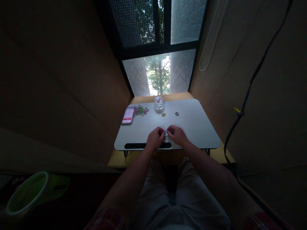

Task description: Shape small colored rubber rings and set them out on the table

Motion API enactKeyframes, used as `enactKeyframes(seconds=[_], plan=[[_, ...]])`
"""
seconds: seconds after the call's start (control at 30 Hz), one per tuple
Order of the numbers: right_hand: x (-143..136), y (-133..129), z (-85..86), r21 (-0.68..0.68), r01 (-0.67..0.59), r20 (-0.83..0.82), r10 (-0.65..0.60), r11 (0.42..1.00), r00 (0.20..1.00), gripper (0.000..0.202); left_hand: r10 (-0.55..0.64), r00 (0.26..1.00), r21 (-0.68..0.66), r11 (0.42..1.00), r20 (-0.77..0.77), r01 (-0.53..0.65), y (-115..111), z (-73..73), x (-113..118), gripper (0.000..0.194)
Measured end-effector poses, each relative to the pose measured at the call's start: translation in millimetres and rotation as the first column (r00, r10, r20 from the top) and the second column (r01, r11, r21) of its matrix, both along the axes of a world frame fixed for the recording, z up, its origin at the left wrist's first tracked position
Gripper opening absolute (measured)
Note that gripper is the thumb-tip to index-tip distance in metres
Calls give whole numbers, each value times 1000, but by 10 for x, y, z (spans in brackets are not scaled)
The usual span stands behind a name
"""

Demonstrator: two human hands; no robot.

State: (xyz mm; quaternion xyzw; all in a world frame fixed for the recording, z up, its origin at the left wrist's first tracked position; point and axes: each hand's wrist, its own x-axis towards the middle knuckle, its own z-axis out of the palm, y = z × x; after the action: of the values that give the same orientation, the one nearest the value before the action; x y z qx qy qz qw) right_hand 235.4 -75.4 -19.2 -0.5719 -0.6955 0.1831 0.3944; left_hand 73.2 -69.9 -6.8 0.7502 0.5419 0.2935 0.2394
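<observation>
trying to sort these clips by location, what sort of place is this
Probably a small nook in a home: a low folding table beneath a window, with a phone on it and a green basket nearby.

- Phone (128,115): on the table (196,127), at its left edge, toward the far left corner.
- Pile of rings (142,111): just right of the phone.
- Jar (159,104): near the middle of the far edge.
- Small bunch (163,114): before the jar, slightly right.
- Ring (177,113): right of the bunch.

Phone screen (128,115) — pixelated, unreadable, no legible text elsewhere
</observation>
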Motion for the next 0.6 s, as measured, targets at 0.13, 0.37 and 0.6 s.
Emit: enactKeyframes(seconds=[0.13, 0.37, 0.6], plan=[[0, 1, -2, 8, 5, 19, -5, 1000, 1000, 11, 10, 1000, -3, 1000, -6, -10, -4, 8, -1, 12], [-6, -3, 9, 10, 15, 20, -16, 1000, 1000, 11, 11, 999, 17, 1000, 39, -12, 2, -3, 1, 12], [0, 8, -10, 11, 8, 7, -8, 1000, 1000, 11, -28, 999, 3, 1000, 30, 28, 0, 10, 8, 15]])
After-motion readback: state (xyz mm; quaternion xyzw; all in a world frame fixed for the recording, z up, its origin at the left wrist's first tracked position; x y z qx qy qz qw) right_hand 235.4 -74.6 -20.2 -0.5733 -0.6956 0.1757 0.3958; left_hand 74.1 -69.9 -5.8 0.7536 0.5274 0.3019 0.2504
